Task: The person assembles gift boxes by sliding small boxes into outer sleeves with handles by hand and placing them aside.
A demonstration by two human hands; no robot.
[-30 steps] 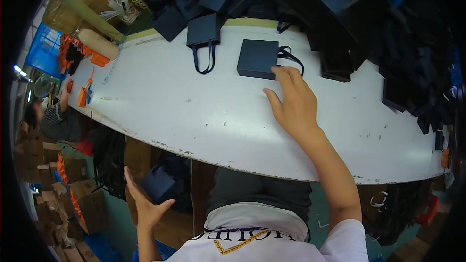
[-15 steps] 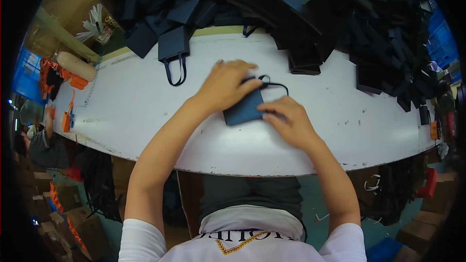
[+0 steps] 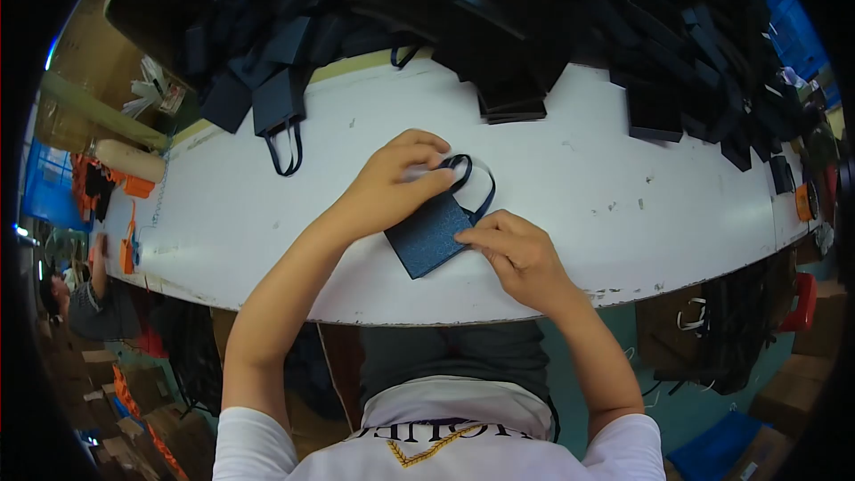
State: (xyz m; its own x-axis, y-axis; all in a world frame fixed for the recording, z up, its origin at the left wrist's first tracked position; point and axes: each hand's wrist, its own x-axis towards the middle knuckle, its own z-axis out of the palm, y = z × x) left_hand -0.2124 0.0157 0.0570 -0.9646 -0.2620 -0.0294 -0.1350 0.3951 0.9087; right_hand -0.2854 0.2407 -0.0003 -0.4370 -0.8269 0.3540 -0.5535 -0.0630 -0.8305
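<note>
A small dark blue gift bag (image 3: 427,236) lies tilted on the white table in front of me. Its dark ribbon handles (image 3: 486,189) loop out from the top edge, toward the upper right. My left hand (image 3: 396,183) is closed at the upper left of the bag, thumb and fingers by the base of one ribbon loop; the exact contact is partly hidden. With thumb and forefinger, my right hand (image 3: 517,254) pinches the bag's right edge.
Another blue bag (image 3: 279,102) with its handles hanging lies at the back left. A big heap of dark bags and boxes (image 3: 512,22) covers the table's far side. A beige cylinder (image 3: 129,160) and orange items are at the left. A person (image 3: 89,303) sits at the far left.
The bag has moved toward me and slightly left, and its handles now show as raised loops. My right hand has closed in a pinch at its edge. The view has shifted slightly.
</note>
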